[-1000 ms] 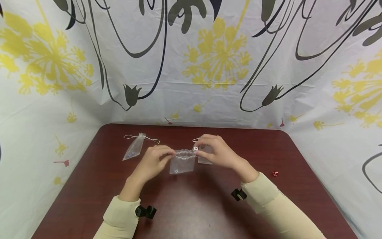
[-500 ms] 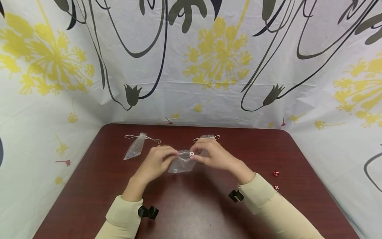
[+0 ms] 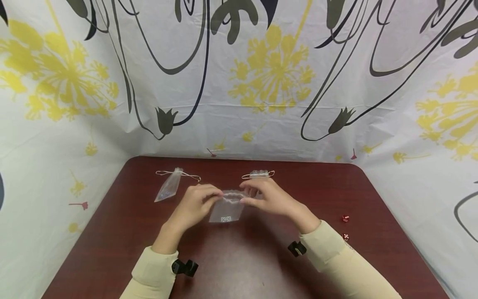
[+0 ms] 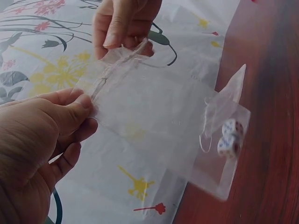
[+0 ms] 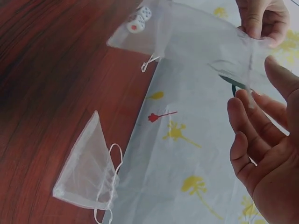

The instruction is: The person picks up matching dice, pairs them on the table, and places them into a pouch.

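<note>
In the head view a sheer white drawstring pouch (image 3: 225, 211) hangs between the hands, its gathered mouth at the top. Two white dice (image 3: 226, 219) lie together in its bottom, and the left wrist view shows the same dice (image 4: 230, 138) through the mesh. My left hand (image 3: 195, 203) pinches the mouth's left edge between thumb and fingers. At the mouth's right edge is my right hand (image 3: 274, 197). Its thumb and fingers stand apart in the right wrist view, the fingertips (image 5: 240, 95) by the pouch's rim, with no die between them.
Another sheer pouch (image 3: 168, 189) with small dice inside lies at the table's back left. A third pouch (image 3: 259, 173) lies behind my right hand, partly hidden. Two small shiny red pieces (image 3: 345, 218) sit on the right. A patterned cloth (image 3: 239, 124) surrounds the dark red table (image 3: 224, 265).
The white die my right hand held at the pouch's mouth has dropped inside, beside the first die. The right thumb and fingers have spread apart. My left hand keeps its pinch.
</note>
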Action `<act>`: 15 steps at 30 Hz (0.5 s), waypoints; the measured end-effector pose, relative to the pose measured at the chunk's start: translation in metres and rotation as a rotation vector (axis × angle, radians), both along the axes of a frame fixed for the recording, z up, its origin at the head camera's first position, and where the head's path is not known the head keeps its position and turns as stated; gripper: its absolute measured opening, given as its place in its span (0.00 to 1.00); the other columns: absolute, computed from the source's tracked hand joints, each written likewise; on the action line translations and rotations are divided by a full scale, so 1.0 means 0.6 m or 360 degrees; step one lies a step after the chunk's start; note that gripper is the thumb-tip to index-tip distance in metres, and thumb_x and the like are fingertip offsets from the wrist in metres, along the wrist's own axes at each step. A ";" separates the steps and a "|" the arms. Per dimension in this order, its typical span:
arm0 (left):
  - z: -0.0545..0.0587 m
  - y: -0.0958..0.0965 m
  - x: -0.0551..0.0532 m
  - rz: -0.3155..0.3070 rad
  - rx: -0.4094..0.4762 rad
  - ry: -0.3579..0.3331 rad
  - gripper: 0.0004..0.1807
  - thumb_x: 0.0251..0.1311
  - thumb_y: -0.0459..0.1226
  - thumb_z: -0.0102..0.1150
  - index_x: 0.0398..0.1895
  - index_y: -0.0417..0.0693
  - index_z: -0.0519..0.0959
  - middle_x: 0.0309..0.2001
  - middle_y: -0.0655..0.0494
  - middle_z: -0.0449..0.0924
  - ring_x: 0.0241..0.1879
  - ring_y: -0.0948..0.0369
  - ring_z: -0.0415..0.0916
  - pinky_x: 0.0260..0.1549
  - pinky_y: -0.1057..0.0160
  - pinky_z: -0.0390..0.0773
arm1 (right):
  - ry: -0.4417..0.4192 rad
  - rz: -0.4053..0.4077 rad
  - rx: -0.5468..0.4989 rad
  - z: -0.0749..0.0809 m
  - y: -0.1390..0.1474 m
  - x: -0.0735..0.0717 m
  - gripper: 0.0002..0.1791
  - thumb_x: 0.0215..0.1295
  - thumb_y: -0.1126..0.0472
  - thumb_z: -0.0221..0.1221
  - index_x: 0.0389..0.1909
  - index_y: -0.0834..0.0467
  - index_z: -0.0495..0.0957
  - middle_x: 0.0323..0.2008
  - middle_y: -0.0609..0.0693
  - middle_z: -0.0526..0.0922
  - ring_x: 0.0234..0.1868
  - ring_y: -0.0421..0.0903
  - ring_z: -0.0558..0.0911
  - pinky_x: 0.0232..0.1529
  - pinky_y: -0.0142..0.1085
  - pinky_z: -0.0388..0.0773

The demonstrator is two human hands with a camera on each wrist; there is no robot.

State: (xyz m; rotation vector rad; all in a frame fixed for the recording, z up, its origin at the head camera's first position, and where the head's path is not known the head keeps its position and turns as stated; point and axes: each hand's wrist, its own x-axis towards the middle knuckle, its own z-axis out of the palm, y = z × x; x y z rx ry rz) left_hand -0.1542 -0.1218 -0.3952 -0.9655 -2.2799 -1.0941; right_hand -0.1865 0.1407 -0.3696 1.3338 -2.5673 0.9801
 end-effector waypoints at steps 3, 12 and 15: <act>0.000 -0.002 0.000 0.0009 0.0021 0.0015 0.06 0.56 0.25 0.71 0.35 0.42 0.88 0.35 0.54 0.88 0.36 0.61 0.84 0.36 0.61 0.83 | 0.0022 -0.0012 0.0031 -0.003 0.003 0.000 0.11 0.66 0.58 0.68 0.45 0.58 0.85 0.33 0.42 0.85 0.29 0.35 0.81 0.31 0.33 0.81; -0.004 -0.010 -0.006 0.0090 0.0123 0.0165 0.14 0.50 0.28 0.76 0.42 0.39 0.88 0.37 0.49 0.89 0.33 0.60 0.87 0.34 0.65 0.85 | 0.0170 0.0024 0.0004 -0.003 0.009 0.000 0.04 0.68 0.65 0.65 0.35 0.57 0.88 0.31 0.45 0.88 0.25 0.31 0.77 0.27 0.32 0.77; -0.002 -0.016 -0.008 0.0117 0.0154 0.0255 0.13 0.46 0.28 0.78 0.38 0.38 0.89 0.34 0.49 0.89 0.31 0.59 0.87 0.32 0.67 0.85 | 0.0211 0.0033 0.0019 0.000 0.014 0.000 0.03 0.67 0.66 0.66 0.34 0.58 0.87 0.30 0.46 0.88 0.25 0.32 0.79 0.28 0.28 0.77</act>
